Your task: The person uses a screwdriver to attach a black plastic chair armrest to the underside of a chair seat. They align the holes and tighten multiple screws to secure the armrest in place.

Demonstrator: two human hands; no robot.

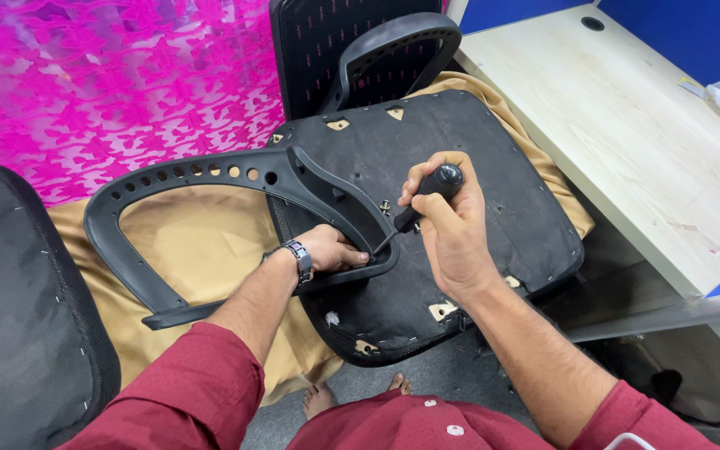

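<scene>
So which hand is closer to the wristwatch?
Left. The watch sits on the left hand's own wrist; the right hand is off to its right, gripping the screwdriver.

The head camera is looking steeply down from above the person's chest, facing forward and sitting close over the work. The right hand (pixel 452 229) and left hand (pixel 331 250) are falling near the frame's middle, with the upturned chair seat (pixel 477 158) spreading beyond the fingers (pixel 352 254) and a desk (pixel 627 133) lying off to their right.
</scene>
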